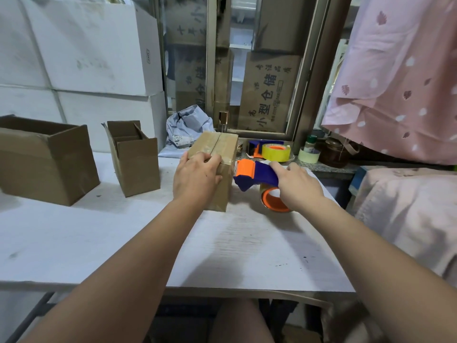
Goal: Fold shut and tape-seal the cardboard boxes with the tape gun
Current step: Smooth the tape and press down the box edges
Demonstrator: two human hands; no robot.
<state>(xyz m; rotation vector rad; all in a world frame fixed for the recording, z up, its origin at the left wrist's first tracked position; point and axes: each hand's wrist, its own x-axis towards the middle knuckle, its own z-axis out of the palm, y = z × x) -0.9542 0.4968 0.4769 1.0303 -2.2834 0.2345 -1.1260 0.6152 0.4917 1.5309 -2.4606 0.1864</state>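
Left hand point(195, 175) grips taped box point(217, 154) | right hand point(296, 184) grips tape gun point(257, 175)

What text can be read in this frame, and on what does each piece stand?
"小型仓储": right carton behind the window, large print.
"专注品质", probably: same carton, smaller print near its top.
"储": left carton behind the glass; its other characters are blurred.
Label on the mailer: too small to read.
Sticker on the white box: too small to read.

Soft, even light is seen throughout. Faint shadows are cast on the table point(61, 243). Edges are bowed by distortion.
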